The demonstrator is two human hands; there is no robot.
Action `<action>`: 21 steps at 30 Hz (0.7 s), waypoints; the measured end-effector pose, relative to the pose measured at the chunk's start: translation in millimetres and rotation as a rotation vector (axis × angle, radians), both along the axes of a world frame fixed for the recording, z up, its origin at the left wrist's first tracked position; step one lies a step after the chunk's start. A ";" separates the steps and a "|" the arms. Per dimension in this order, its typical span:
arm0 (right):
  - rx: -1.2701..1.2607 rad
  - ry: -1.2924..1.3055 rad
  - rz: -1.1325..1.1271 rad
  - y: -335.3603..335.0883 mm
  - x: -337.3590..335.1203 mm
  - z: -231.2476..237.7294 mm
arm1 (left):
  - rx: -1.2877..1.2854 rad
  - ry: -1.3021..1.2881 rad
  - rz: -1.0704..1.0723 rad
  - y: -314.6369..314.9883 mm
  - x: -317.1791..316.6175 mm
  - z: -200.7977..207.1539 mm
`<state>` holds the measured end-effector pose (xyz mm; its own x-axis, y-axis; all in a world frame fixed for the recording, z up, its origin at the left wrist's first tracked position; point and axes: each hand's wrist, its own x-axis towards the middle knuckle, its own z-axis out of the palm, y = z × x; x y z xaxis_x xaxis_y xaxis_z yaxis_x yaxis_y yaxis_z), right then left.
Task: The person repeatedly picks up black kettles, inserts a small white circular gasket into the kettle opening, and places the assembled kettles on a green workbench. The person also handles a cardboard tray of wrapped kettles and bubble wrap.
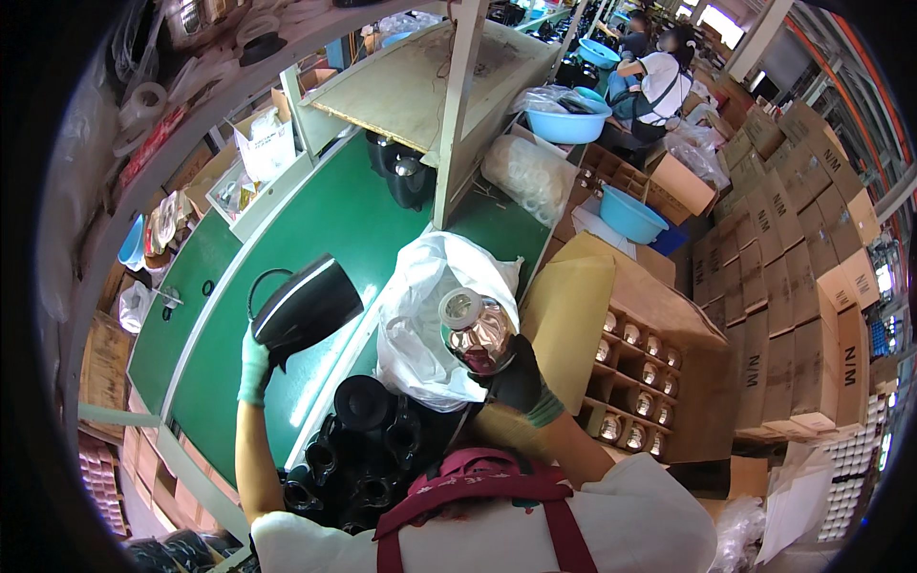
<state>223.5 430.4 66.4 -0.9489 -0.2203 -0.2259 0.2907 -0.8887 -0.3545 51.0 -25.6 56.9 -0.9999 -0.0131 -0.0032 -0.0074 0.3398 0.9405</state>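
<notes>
My left hand (254, 365), in a pale glove, grips a glossy black jug shell (310, 304) tilted on its side above the green bench. In my right hand (522, 384), wearing a dark glove with a green cuff, is a mirrored flask liner (484, 336). A translucent ring (460, 307) sits at the liner's upper end. Behind and below the liner lies an open white plastic bag (413, 329); its contents are mostly hidden. Several black jug shells (374, 489) stand close together near my body, a round black piece (364, 402) among them.
Right of me, an open carton (564, 329) holds several mirrored liners in dividers. The green bench (229, 353) runs leftward, beneath a wooden shelf (401, 86) on posts. Blue basins (632, 214) and stacked cartons (764, 286) stand beyond; a person (659, 86) sits farther back.
</notes>
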 end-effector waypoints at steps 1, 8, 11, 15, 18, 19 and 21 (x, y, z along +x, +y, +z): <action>0.045 0.031 0.001 0.5 -1.4 -3.4 | 0.447 -0.127 -0.006 2.4 8.6 15.4; 0.339 0.171 0.161 -15.2 -16.0 23.2 | 0.296 -0.201 -0.253 48.8 78.4 110.5; 0.457 0.156 0.213 -11.4 -20.8 20.4 | 0.197 -0.106 -0.337 76.0 92.2 120.6; 0.488 0.100 0.273 -14.3 -33.6 20.3 | 0.105 -0.198 -0.440 110.6 96.3 140.5; 0.805 0.358 0.352 1.6 -44.6 2.8 | 0.229 -0.168 -0.445 94.3 94.8 127.6; 0.973 0.473 0.393 8.1 -50.8 -1.6 | 0.163 -0.167 -0.501 84.7 92.4 118.9; 1.012 0.535 0.251 7.1 -55.7 19.0 | 0.140 -0.249 -0.482 85.1 86.8 119.3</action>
